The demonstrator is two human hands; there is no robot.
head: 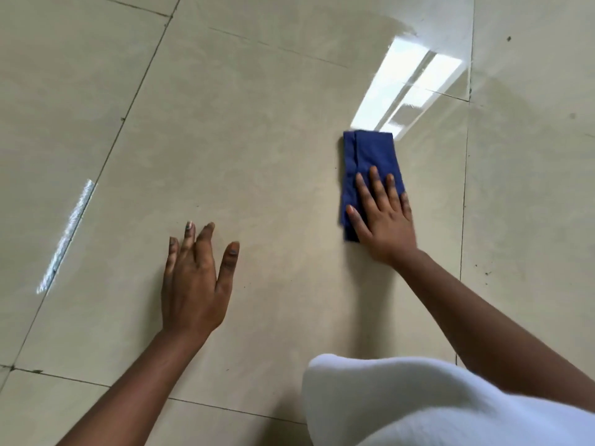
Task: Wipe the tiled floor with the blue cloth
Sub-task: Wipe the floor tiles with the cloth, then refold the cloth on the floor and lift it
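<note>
R hand [384,217] flat on folded blue cloth [370,162], fingers straight, pressing it to tiled floor [257,140].
L hand [193,284] spread flat on same tile, well apart from cloth, gripping nothing. White garment [418,407] at bottom edge; window glare beyond cloth.

Right hand [384,217] presses the folded blue cloth [370,162] flat on the tiled floor [257,123]; left hand [196,278] apparently rests on tile.

No readable text, labels, brands, numbers or signs anywhere in view
</note>
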